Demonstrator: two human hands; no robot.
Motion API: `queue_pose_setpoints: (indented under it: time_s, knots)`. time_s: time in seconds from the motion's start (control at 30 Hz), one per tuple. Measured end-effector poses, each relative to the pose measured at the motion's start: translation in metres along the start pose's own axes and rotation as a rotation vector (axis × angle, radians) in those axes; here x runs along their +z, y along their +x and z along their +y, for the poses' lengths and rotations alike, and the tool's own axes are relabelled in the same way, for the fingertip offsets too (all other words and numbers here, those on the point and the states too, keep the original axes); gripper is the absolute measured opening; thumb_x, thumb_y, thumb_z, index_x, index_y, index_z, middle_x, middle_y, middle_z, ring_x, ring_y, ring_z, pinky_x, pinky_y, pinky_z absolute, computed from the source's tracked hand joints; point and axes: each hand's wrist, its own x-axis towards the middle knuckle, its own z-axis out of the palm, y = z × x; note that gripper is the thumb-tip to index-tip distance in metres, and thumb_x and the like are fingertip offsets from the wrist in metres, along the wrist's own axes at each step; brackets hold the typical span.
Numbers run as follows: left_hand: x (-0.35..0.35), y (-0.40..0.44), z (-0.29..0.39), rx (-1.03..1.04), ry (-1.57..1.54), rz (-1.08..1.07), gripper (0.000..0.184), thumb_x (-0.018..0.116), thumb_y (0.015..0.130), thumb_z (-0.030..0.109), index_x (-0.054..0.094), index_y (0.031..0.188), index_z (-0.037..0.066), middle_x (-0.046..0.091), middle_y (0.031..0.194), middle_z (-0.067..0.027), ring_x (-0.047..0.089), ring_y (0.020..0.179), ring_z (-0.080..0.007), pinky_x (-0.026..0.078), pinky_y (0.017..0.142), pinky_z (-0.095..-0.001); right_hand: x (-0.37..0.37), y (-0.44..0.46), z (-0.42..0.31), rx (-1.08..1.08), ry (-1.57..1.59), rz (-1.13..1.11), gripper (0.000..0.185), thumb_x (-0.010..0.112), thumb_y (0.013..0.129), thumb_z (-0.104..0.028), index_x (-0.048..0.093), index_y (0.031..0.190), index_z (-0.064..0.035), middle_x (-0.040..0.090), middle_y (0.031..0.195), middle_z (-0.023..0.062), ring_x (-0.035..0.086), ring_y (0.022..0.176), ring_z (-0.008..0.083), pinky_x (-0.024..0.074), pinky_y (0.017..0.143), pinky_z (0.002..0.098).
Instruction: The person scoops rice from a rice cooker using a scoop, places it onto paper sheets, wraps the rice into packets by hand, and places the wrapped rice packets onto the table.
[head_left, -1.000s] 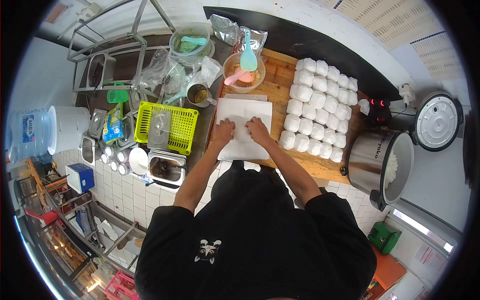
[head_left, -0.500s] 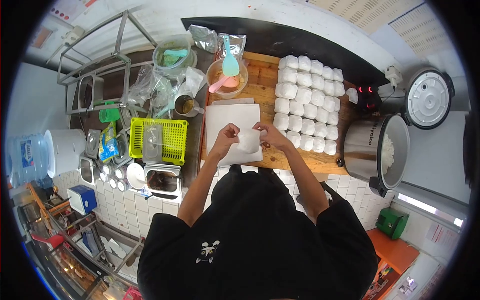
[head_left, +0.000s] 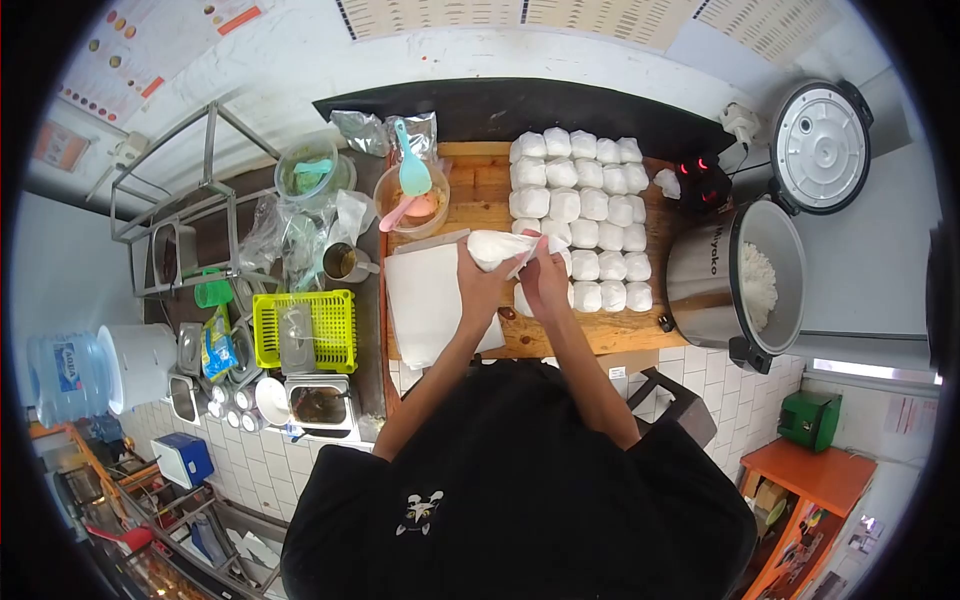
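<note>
In the head view a white paper-wrapped bundle is held above the wooden table. My left hand is closed round its left and near side. At its right end my right hand pinches the gathered, twisted paper. A stack of white paper sheets lies to the left of my hands. Just beyond and to the right stand rows of white wrapped bundles, set close together; my right hand is near their front left corner. The contents of the held bundle are hidden by its paper.
A bowl with a blue and a pink scoop stands at the table's back left. Left of the table are a green basket and a metal cup. An open rice cooker is at the right.
The bundle has been lifted off the paper stack and moved right, towards the rows. My hands have gone from the paper to gripping the bundle and its paper end. The view has shifted.
</note>
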Motion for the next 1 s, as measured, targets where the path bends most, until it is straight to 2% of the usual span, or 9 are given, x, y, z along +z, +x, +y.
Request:
queue_pose_setpoints:
  time_s: [0.13,0.37,0.43,0.5,0.57,0.6,0.67,0.83,1.0]
  knots:
    - [0.008,0.003,-0.011,0.082,-0.018,-0.339,0.071,0.087,0.069,0.009,0.048,0.127,0.001,0.058,0.121,-0.0089,0.057,0.111,-0.0177,0.047,0.095,-0.0315,0.004,-0.009,-0.011,0.063,0.073,0.104,0.039,0.054,0.101,-0.040,0.060,0.116,-0.0047,0.065,0.106,0.0046,0.062,0.103,0.0156,0.0494,0.088,0.0311]
    - [0.028,0.009,0.008,0.176,0.166,-0.658,0.080,0.096,0.056,0.020,0.055,0.123,0.005,0.057,0.120,-0.0084,0.055,0.114,-0.0177,0.044,0.097,-0.0316,-0.020,-0.026,-0.048,0.597,0.340,-0.383,0.044,0.046,0.101,-0.050,0.057,0.123,-0.0129,0.065,0.110,0.0026,0.062,0.101,0.0147,0.0505,0.087,0.0345]
    - [0.034,0.005,0.002,-0.068,0.160,-0.626,0.081,0.097,0.055,0.022,0.056,0.122,0.003,0.057,0.119,-0.0080,0.056,0.109,-0.0155,0.045,0.094,-0.0294,-0.054,-0.008,-0.033,0.389,0.272,-0.343,0.058,0.047,0.099,-0.055,0.049,0.134,-0.0088,0.060,0.123,0.0061,0.059,0.109,0.0185,0.0477,0.093,0.0386]
    - [0.052,-0.003,-0.008,-0.116,0.127,-0.468,0.065,0.084,0.077,0.029,0.050,0.125,0.002,0.058,0.118,-0.0100,0.057,0.107,-0.0169,0.046,0.093,-0.0297,-0.049,-0.019,-0.051,-0.050,-0.220,0.071,0.064,0.046,0.099,-0.057,0.046,0.138,-0.0063,0.060,0.124,0.0072,0.059,0.109,0.0202,0.0484,0.092,0.0369]
    - [0.076,-0.002,-0.021,-0.211,-0.024,-0.278,0.056,0.072,0.090,0.033,0.046,0.129,0.002,0.057,0.120,-0.0109,0.057,0.110,-0.0178,0.046,0.094,-0.0307,-0.057,-0.023,-0.073,-0.195,-0.370,-0.019,0.059,0.064,0.094,-0.036,0.047,0.139,-0.0024,0.063,0.118,0.0085,0.062,0.103,0.0188,0.0521,0.085,0.0309]
    - [0.084,-0.002,-0.028,-0.182,0.076,-0.363,0.061,0.044,0.103,0.050,0.037,0.140,0.003,0.051,0.132,-0.0143,0.051,0.122,-0.0219,0.042,0.101,-0.0357,-0.063,-0.022,-0.078,-0.244,-0.557,-0.018,0.057,0.068,0.092,-0.029,0.047,0.138,-0.0019,0.063,0.116,0.0087,0.062,0.102,0.0182,0.0528,0.083,0.0301]
    - [0.097,-0.003,-0.041,-0.307,-0.105,-0.415,0.066,0.042,0.102,0.052,0.031,0.147,0.005,0.045,0.141,-0.0159,0.044,0.130,-0.0230,0.038,0.106,-0.0381,-0.087,-0.015,-0.086,-0.229,-0.649,0.048,0.065,0.079,0.082,-0.008,0.046,0.138,-0.0002,0.062,0.118,0.0109,0.061,0.104,0.0163,0.0532,0.083,0.0305]
    - [0.096,0.006,-0.051,-0.266,0.212,-0.432,0.086,0.027,0.098,0.068,0.016,0.155,0.005,0.036,0.152,-0.0165,0.035,0.141,-0.0286,0.026,0.114,-0.0467,-0.208,0.063,-0.148,-0.251,-0.443,0.467,0.065,0.080,0.082,-0.015,0.044,0.134,0.0007,0.061,0.116,0.0104,0.060,0.101,0.0158,0.0523,0.082,0.0295]
    - [0.053,-0.017,-0.072,-0.417,0.308,-0.363,0.063,0.039,0.103,0.052,0.044,0.142,0.003,0.057,0.132,-0.0135,0.053,0.123,-0.0240,0.039,0.103,-0.0412,-0.361,0.182,-0.173,-0.392,-0.970,0.800,0.062,0.086,0.075,-0.027,0.051,0.119,-0.0009,0.061,0.112,0.0118,0.061,0.100,0.0202,0.0513,0.081,0.0331]
